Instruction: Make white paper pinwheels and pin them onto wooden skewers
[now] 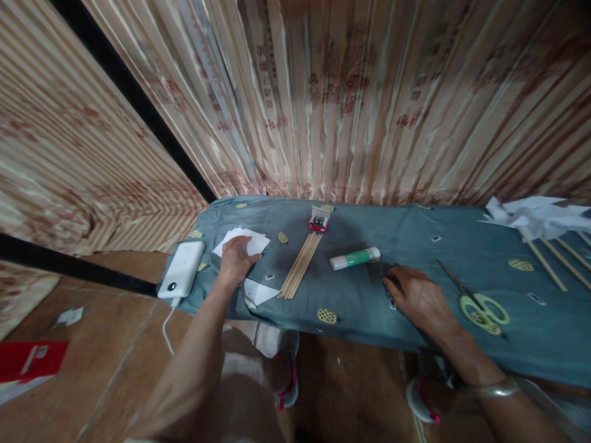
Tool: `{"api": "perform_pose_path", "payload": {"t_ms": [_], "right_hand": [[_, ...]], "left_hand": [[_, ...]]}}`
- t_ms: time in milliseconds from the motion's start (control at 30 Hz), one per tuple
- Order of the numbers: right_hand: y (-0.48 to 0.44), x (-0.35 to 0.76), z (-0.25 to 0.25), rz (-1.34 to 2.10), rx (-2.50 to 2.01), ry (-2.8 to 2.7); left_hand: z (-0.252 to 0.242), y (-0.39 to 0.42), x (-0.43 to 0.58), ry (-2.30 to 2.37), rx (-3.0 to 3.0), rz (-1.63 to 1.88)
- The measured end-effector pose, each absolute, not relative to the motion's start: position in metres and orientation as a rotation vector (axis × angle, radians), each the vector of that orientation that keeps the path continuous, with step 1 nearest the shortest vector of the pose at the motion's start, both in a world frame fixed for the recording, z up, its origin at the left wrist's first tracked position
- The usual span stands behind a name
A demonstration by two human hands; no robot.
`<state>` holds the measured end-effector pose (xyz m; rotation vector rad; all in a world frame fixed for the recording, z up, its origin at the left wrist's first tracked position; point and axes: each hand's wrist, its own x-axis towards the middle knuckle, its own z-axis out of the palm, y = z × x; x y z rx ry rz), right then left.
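My left hand rests on a fanned pile of white paper squares at the left of the bench. Its fingers lie over the sheets and the thumb is spread to the right. Just below that hand is a folded white paper piece. My right hand rests on the cloth with fingers loosely bent and thumb apart; nothing shows in it. A glue stick lies left of the right hand, and green-handled scissors lie to its right. Between my hands are several thin wooden sticks.
A small red box of dark pins stands open behind the sticks. White paper pinwheels on sticks lie at far right. A white power bank with a cable sits at the left end of the green cloth-covered bench. Curtains hang behind.
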<state>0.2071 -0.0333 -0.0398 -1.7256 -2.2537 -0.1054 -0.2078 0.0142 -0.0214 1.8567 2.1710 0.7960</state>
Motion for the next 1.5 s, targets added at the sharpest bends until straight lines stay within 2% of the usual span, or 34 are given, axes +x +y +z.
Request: {"api": "perform_pose_path", "payload": {"t_ms": [267, 500, 667, 767, 967, 1100, 1333, 1500], "right_hand": [[-0.032, 0.208, -0.038, -0.085, -1.745, -2.271], [-0.033, 0.207, -0.037, -0.059, -1.752, -2.27], [-0.033, 0.206, -0.035, -0.032, -1.762, -2.265], [-0.034, 0.206, -0.035, -0.021, -1.766, -2.256], [-0.036, 0.206, -0.034, -0.002, -1.753, -2.246], [-0.037, 0.207, -0.032, 0.08, -1.736, -2.198], [-0.038, 0.21, -0.016, 0.542, -1.63, -1.861], [-0.045, 0.213, -0.004, 0.511, -1.543, -1.707]], "left_hand": [[-0.001, 0.004, -0.199, 2.237, 1.633, 0.763], [0.008, -0.001, -0.196, 2.363, 1.763, 0.667], [0.015, -0.001, -0.196, 2.416, 1.733, 0.743], [0.022, -0.001, -0.189, 2.407, 1.675, 0.93], [0.04, -0.007, -0.147, 2.07, 1.487, 1.446], [0.049, -0.012, -0.108, 1.689, 1.139, 1.619], [0.056, -0.016, -0.048, 1.194, 0.699, 1.448], [0.045, -0.02, -0.011, 1.096, 0.684, 1.296]]}}
